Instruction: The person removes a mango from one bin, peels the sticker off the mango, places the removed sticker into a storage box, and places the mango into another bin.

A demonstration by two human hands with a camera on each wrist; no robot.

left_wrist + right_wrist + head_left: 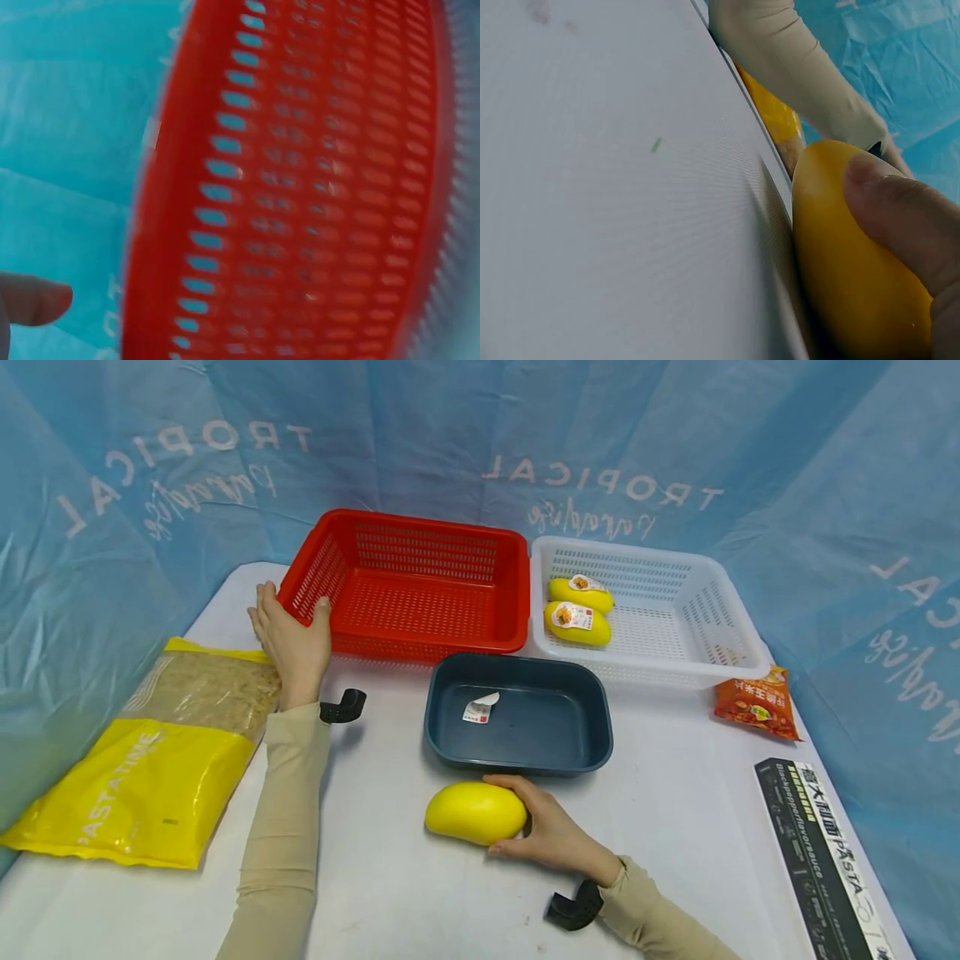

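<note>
Mango in front of the dark tray has its end gripped by the right hand, likely for control; the left hand, fingers loosely spread (we cannot tell if touching), is beside the red basket.

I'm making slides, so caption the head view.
Right grip holding a yellow mango near a dark tray, left grip beside a red basket.

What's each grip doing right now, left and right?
Left grip: open, at the left side of the red basket; contact can't be told.
Right grip: holding a yellow mango.
</note>
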